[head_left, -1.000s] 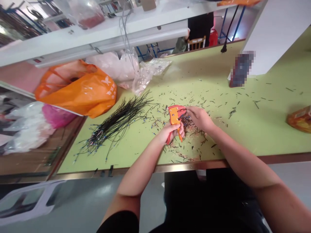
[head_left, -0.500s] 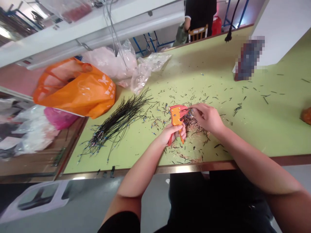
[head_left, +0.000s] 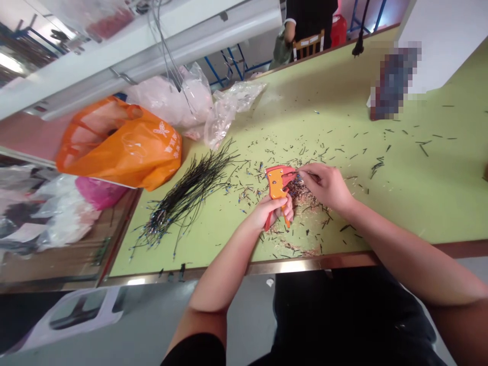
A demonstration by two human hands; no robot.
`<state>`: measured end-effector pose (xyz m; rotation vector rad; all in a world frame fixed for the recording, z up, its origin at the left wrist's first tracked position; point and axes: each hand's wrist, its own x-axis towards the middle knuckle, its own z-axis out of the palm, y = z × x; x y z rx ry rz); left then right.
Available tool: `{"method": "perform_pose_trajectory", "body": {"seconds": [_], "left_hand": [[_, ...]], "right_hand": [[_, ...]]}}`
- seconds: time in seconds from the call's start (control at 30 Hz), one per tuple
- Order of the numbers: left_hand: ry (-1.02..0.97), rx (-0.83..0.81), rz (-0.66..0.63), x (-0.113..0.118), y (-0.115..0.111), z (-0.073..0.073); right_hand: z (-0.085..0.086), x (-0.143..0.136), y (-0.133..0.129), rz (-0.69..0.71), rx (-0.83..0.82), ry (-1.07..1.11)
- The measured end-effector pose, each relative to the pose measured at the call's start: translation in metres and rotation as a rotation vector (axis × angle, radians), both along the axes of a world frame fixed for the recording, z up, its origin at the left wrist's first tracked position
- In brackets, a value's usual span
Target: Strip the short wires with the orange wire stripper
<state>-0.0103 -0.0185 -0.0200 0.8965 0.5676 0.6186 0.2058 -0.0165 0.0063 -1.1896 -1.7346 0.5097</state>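
Note:
My left hand (head_left: 272, 208) is wrapped round the handles of an orange and red wire stripper (head_left: 275, 180), whose head points up and to the right. Close to its jaws, my right hand (head_left: 328, 185) is closed in a pinch on a thin black wire (head_left: 296, 172), mostly hidden by the fingers. Under and beside the hands lies a heap of copper strands and dark offcuts (head_left: 307, 195). Left of the tool, a bundle of long black wires (head_left: 190, 190) with small blue ends lies slantwise on the green table (head_left: 229, 244).
An orange bag (head_left: 129, 152) and clear plastic bags (head_left: 229, 109) stand at the back left, below a white shelf beam (head_left: 213, 35). Loose black offcuts (head_left: 377, 165) lie scattered to the right. A black plug (head_left: 357, 48) hangs at the back, and another person (head_left: 310, 23) is beyond the table.
The camera view has shifted slightly. My right fingers sit a little closer to the stripper's jaws, and less of the wire shows between them. The left hand keeps its grip.

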Motion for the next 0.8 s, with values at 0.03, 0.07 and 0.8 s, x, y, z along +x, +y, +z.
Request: {"method": "perform_pose_trajectory", "body": {"seconds": [0.03, 0.07, 0.8], "left_hand": [[0.002, -0.002, 0.002, 0.0001, 0.0001, 0.0014], [0.001, -0.004, 0.002, 0.0003, 0.0002, 0.0027], [0.008, 0.016, 0.049, 0.0091, -0.0047, 0.0017]], "right_hand": [[0.0002, -0.0003, 0.0, 0.003, -0.008, 0.023], [0.0005, -0.0005, 0.0001, 0.005, -0.022, 0.045], [-0.0001, -0.0017, 0.0, 0.02, -0.051, 0.065]]}}
